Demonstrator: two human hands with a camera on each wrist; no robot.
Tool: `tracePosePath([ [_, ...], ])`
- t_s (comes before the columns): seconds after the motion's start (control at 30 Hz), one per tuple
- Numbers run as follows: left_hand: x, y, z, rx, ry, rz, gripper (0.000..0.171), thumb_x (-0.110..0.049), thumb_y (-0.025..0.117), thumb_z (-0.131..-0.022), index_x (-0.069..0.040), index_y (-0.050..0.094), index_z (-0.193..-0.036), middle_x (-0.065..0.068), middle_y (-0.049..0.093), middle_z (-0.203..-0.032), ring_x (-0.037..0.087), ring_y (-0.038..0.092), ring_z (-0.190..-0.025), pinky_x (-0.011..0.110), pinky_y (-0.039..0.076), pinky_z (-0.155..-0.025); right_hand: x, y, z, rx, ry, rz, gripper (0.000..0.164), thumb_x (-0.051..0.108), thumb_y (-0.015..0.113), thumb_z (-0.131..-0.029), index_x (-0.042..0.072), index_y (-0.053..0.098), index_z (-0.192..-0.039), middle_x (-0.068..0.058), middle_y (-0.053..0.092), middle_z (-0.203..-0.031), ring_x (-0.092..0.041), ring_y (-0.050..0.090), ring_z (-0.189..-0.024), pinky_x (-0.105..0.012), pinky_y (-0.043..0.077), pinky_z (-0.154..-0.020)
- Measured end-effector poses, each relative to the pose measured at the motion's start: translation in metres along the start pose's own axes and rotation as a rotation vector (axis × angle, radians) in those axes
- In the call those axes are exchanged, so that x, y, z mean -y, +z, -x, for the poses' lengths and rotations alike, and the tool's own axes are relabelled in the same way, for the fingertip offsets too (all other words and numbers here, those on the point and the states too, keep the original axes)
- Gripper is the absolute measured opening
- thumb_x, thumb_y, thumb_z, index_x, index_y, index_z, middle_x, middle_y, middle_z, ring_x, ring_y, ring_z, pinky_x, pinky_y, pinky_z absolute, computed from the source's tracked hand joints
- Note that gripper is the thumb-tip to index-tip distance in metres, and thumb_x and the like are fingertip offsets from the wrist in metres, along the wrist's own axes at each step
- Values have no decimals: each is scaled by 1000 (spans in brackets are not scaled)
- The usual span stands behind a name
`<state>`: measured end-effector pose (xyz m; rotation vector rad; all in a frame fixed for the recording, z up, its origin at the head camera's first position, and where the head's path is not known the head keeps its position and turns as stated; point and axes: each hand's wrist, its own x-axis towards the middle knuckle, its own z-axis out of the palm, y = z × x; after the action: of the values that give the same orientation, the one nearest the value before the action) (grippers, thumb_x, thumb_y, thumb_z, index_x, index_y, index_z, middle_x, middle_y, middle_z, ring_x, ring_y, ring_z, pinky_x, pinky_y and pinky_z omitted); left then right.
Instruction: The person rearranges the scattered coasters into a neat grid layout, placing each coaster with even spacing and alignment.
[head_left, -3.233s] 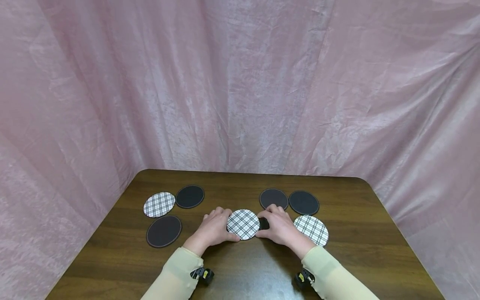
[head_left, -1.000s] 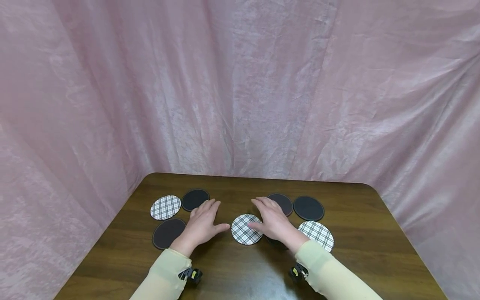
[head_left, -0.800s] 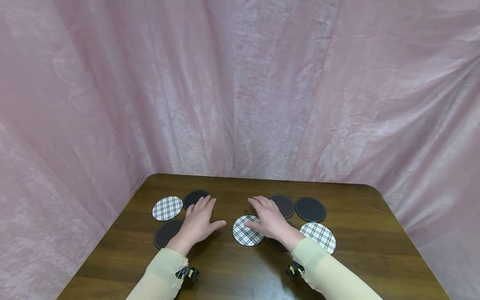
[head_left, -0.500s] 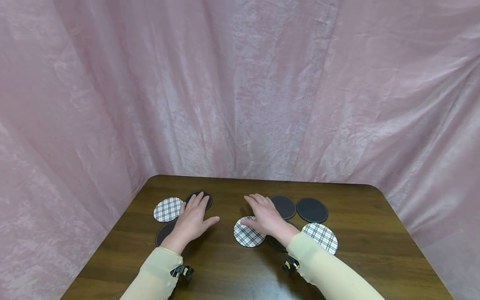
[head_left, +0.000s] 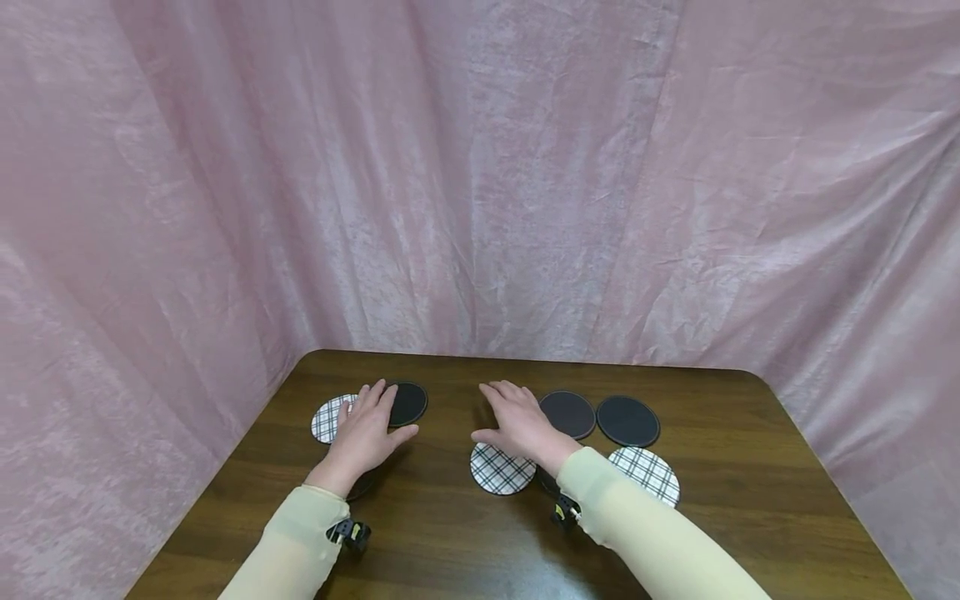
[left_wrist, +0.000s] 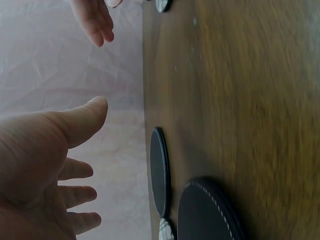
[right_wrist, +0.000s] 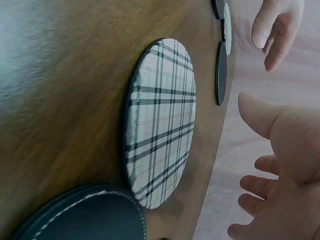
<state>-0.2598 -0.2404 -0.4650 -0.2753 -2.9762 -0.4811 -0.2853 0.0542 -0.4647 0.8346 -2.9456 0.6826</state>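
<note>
My left hand (head_left: 363, 435) hovers with spread fingers over the left group of round coasters, holding nothing. Below it are a white plaid coaster (head_left: 325, 421), a black coaster (head_left: 410, 404) and a dark coaster (head_left: 363, 485) mostly hidden by the hand and wrist. My right hand (head_left: 519, 422), fingers extended, is raised over the far side of the middle plaid coaster (head_left: 501, 475). In the right wrist view this plaid coaster (right_wrist: 162, 125) lies flat, and a dark stitched coaster (right_wrist: 95, 215) lies right at its edge. Both palms are bare of any object.
To the right lie a dark brown coaster (head_left: 567, 415), a black coaster (head_left: 628, 421) and another plaid coaster (head_left: 648, 477) partly behind the right sleeve. All rest on a brown wooden table (head_left: 450, 533). A pink curtain (head_left: 480, 183) hangs behind the table's far edge.
Both hands were at the sides of the middle plaid coaster; they have come off it and risen. The left hand has moved left over the left group; the right has shifted slightly left.
</note>
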Motion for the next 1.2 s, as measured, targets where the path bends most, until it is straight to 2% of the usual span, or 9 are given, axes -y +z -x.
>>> tracePosePath([
  [0.3, 21, -1, -5, 28, -43, 1, 88, -45, 80, -102, 4, 42, -166, 32, 32, -173, 56, 24, -160, 81, 17, -122, 11, 7, -18, 58, 31, 17, 86, 42, 81, -103, 4, 41, -169, -21, 44, -169, -41, 35, -160, -59, 24, -130],
  [0.7, 38, -3, -12, 67, -70, -6, 92, -45, 82, -101, 7, 41, -165, 34, 34, -171, 58, 25, -159, 82, 16, -121, 21, 20, -37, 68, 16, 48, 87, 45, 82, -101, 3, 43, -167, -20, 46, -167, -41, 38, -159, -59, 28, -129],
  [0.87, 49, 1, -18, 80, -69, 7, 96, -51, 82, -99, 8, 42, -164, 35, 34, -170, 60, 23, -159, 83, 15, -120, 28, 26, -44, 75, 19, 56, 86, 46, 81, -102, 3, 44, -167, -20, 47, -168, -39, 38, -159, -57, 29, -129],
  [1.0, 49, -2, -21, 131, -101, -15, 94, -50, 83, -98, 9, 45, -162, 34, 33, -172, 58, 22, -161, 82, 14, -122, 35, 32, -49, 86, 20, 62, 86, 47, 80, -102, 3, 44, -167, -19, 47, -168, -39, 39, -159, -57, 29, -129],
  [1.2, 52, -3, -26, 163, -115, -29, 96, -52, 83, -97, 10, 46, -160, 35, 32, -172, 58, 21, -161, 81, 16, -122, 42, 38, -54, 104, 23, 71, 86, 48, 78, -103, 4, 43, -167, -19, 46, -169, -37, 38, -160, -56, 28, -129],
])
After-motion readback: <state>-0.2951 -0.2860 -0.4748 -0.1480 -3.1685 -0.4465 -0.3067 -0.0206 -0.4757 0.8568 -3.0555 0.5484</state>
